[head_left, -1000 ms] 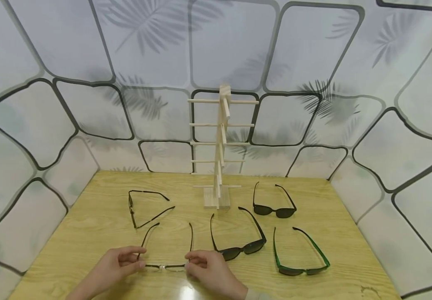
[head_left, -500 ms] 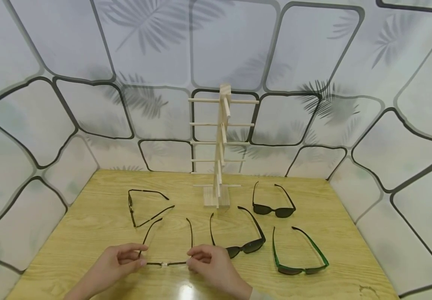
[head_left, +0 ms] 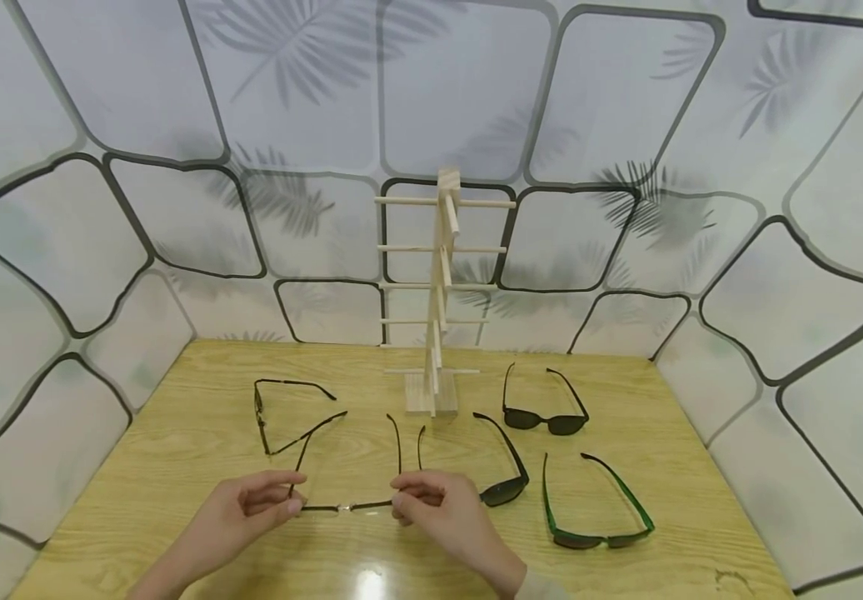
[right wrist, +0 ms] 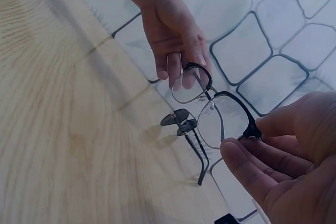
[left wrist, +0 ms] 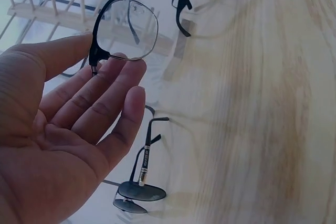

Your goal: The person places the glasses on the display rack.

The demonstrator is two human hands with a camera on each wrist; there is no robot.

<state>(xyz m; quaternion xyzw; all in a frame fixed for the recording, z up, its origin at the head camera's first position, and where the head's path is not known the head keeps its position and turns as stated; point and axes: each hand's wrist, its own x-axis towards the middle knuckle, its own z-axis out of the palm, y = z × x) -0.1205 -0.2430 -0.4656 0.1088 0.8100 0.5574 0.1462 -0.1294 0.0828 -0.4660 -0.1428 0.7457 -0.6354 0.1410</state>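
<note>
A pair of eyeglasses [head_left: 345,507] with clear lenses and a dark upper rim is held between both hands, temples unfolded and pointing away from me. My left hand [head_left: 232,517] pinches its left end near the hinge; the black rim [left wrist: 96,45] shows by the thumb in the left wrist view. At the opposite end, thumb and fingers of my right hand [head_left: 450,521] grip the corner of the frame [right wrist: 239,100]. Beneath and beyond the right hand lie black sunglasses [head_left: 505,492], one lens hidden by that hand. The held glasses appear raised above the table in the wrist views.
A wooden display stand [head_left: 439,283] with several crossbars stands at the back centre of the wooden table [head_left: 177,500]. Thin-framed glasses [head_left: 262,425] lie at left. Smaller black sunglasses [head_left: 546,422] and green-framed sunglasses [head_left: 580,542] lie at right. Patterned walls [head_left: 311,225] enclose three sides.
Both hands have moved forward and slightly right with the eyeglasses, lifting them. The right hand now covers more of the black sunglasses. The other glasses stay put.
</note>
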